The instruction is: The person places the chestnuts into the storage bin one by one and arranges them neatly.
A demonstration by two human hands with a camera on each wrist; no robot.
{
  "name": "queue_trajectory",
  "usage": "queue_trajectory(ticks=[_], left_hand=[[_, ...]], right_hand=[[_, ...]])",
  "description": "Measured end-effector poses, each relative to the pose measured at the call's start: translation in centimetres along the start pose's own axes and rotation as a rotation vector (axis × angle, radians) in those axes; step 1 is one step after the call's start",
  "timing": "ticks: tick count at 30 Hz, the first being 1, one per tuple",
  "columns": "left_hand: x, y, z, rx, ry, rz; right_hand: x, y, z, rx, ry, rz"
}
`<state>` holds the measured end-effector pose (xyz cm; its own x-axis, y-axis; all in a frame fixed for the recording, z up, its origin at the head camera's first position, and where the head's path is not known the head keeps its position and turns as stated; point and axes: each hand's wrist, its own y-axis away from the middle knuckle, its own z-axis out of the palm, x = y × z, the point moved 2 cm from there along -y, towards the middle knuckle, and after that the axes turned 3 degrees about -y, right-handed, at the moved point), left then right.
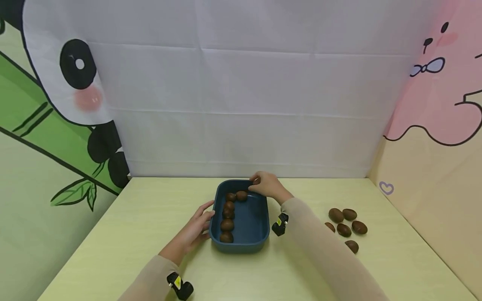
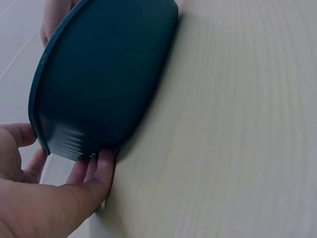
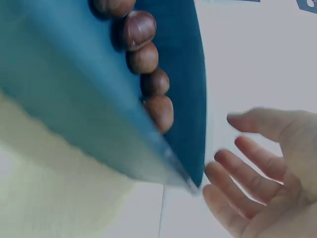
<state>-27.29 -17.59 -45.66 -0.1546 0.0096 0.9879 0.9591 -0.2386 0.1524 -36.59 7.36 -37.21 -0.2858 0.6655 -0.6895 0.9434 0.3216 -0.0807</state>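
A dark blue rectangular box [image 1: 246,225] holds several brown chestnuts [image 1: 227,225], lined along its left wall and around the far left corner. My left hand [image 1: 196,228] touches the box's left side from outside; its fingertips [image 2: 105,161] press the outer wall and reach the rim in the left wrist view. At the far right corner my right hand [image 1: 268,185] is over the rim in the head view. The right wrist view shows that hand [image 3: 267,178] with its fingers loosely bent and apart, nothing between them, beside the box's end.
To the right, several more chestnuts [image 1: 344,230] lie loose on the pale yellow table [image 1: 301,267], partly hidden by the right sleeve [image 1: 320,238]. A white cloth [image 1: 241,92] hangs behind the table. Painted walls stand at both sides.
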Motion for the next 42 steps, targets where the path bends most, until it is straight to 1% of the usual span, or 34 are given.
queue_trajectory(ticks=[5, 11, 16, 23, 28, 35, 38, 42], left_hand=[[0.1, 0.0, 0.0, 0.006, -0.006, -0.007], [0.1, 0.0, 0.1, 0.022, -0.012, -0.010], [0.1, 0.0, 0.0, 0.017, -0.013, -0.008], [0.0, -0.1, -0.1, -0.001, -0.009, -0.005], [-0.1, -0.2, -0.1, 0.001, -0.010, -0.001], [-0.1, -0.1, 0.1, 0.015, 0.014, -0.007], [-0.1, -0.1, 0.1, 0.014, 0.011, -0.004], [-0.1, -0.1, 0.1, 0.013, 0.008, -0.003]], right_hand=[[1.5, 1.6, -1.9, -0.051, -0.021, -0.034], [3.3, 3.9, -3.8, -0.057, -0.008, -0.073], [5.0, 6.4, -5.2, -0.070, 0.007, -0.063], [8.0, 9.9, -7.1, -0.086, 0.032, -0.038], [10.2, 12.2, -8.2, -0.061, 0.075, -0.010], [12.6, 15.0, -8.9, -0.029, 0.155, 0.027], [13.5, 15.6, -8.8, -0.026, 0.194, 0.045], [14.3, 16.0, -8.7, -0.009, 0.246, 0.023]])
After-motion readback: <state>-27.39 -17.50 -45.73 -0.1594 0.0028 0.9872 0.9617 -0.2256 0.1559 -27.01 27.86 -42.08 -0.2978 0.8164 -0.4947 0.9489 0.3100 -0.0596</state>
